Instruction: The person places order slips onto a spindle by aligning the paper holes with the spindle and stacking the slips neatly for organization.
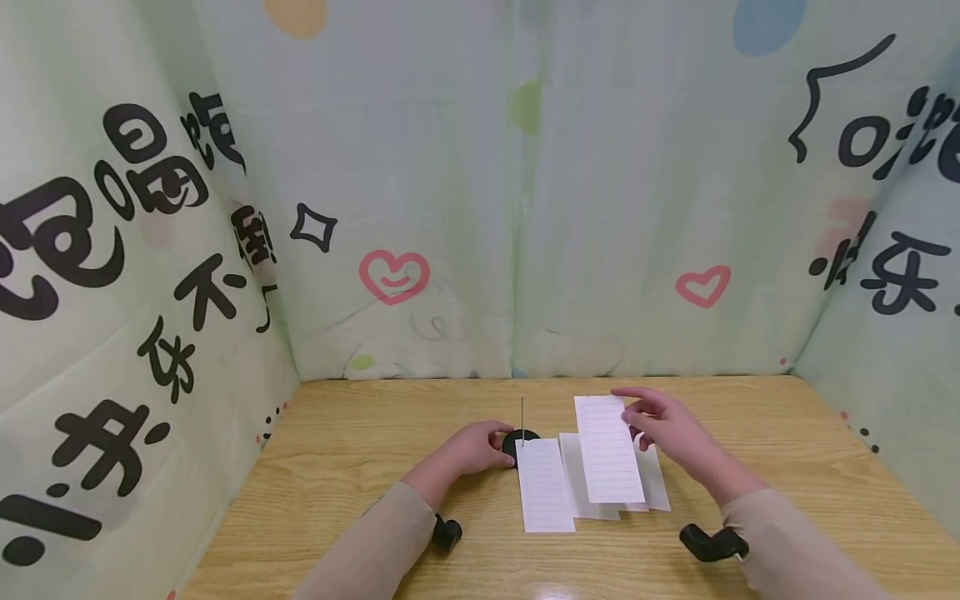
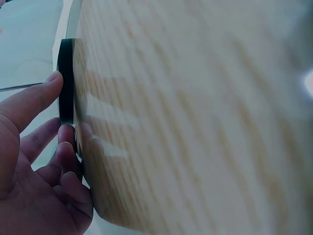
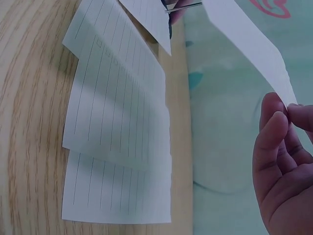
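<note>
A bill spike with a round black base and a thin upright metal pin stands toward the back of the table. My left hand grips the base's rim between thumb and fingers, as the left wrist view shows on the black disc. One lined paper slip has its upper left corner over the base, at the foot of the pin. My right hand pinches another lined slip by its right edge, raised above the table. Below it, several overlapping slips lie on the wood.
The wooden table ends at a printed curtain behind, with more curtain on both sides. Black wrist mounts stick out from both sleeves.
</note>
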Available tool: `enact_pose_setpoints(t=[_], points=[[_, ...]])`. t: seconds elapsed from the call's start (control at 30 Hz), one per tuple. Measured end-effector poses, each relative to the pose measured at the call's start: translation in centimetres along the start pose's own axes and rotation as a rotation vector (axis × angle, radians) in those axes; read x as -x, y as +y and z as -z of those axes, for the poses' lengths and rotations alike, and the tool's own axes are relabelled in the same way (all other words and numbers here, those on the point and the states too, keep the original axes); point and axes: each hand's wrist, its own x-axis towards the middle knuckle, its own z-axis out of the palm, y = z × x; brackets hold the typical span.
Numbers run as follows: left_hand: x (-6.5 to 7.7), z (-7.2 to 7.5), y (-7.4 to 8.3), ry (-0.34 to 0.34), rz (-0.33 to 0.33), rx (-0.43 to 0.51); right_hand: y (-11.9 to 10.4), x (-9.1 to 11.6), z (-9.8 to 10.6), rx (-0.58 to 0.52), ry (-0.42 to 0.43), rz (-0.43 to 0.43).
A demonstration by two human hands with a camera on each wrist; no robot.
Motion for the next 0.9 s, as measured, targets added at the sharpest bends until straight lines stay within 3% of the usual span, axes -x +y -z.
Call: enact_pose_setpoints(t=[0.43, 0.67, 0.9], points=[[-0.1, -0.1, 0.0, 0.004, 0.002, -0.008, -1.2, -0.9, -1.9, -0.037, -0.004, 0.028], [0.0, 0.0, 0.1, -0.002, 0.009, -0.011, -2.0, -1.4, -3.3, -0.056, -0.005, -0.005], [0.0, 0.0, 0.2, -0.002, 0.008, -0.015, -2.6, -1.7, -4.4, -0.09, -0.019, 0.031]])
